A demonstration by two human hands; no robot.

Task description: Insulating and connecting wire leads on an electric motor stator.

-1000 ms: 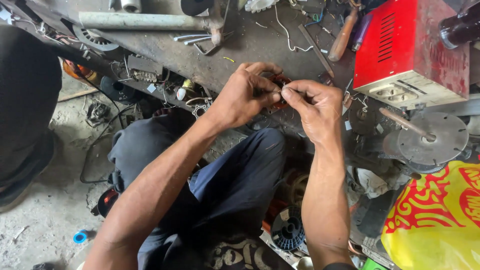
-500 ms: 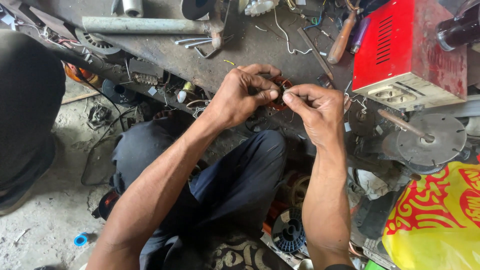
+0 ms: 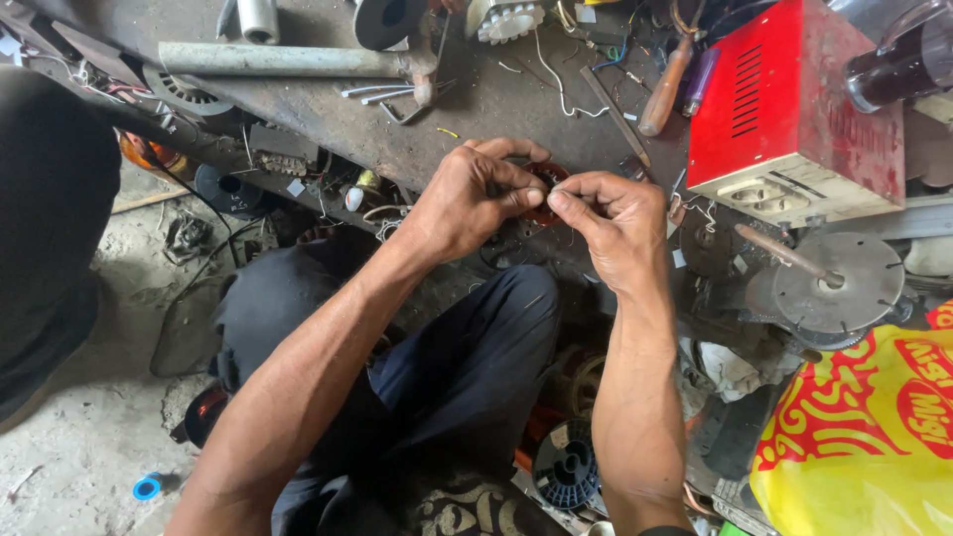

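**Two hands pinch a small copper-wound coil at the bench edge**

At the far left a dark-clothed person (image 3: 45,228) stands beside the workbench (image 3: 476,109), above a dusty concrete floor (image 3: 79,437) where a small blue ring (image 3: 147,486) lies. Along the bench top, a pale metal pipe (image 3: 278,60) lies lengthwise, with a few loose metal rods (image 3: 382,94) just beside its right end.

The left hand (image 3: 467,203) comes in over the dark blue trousers (image 3: 467,367) and closes on the small reddish copper coil (image 3: 544,189), thumb and forefinger pressed together at its left side, the other fingers curled around above it. The coil sits between both hands, at the near edge of the bench and mostly hidden by them. The right hand (image 3: 615,223) meets it from the other side, thumb and forefinger tips pinched tight at the coil's lower edge; whether they grip a fine wire or the coil itself cannot be told.

Behind the hands lies a wooden-handled tool (image 3: 663,94). Further right stands a red metal box (image 3: 794,114) with vent slots, and below it a round grey metal disc (image 3: 834,283) with a rod. A yellow and red plastic bag (image 3: 864,437) fills the lower right corner. Near the knees sits a dark wire spool (image 3: 568,465).
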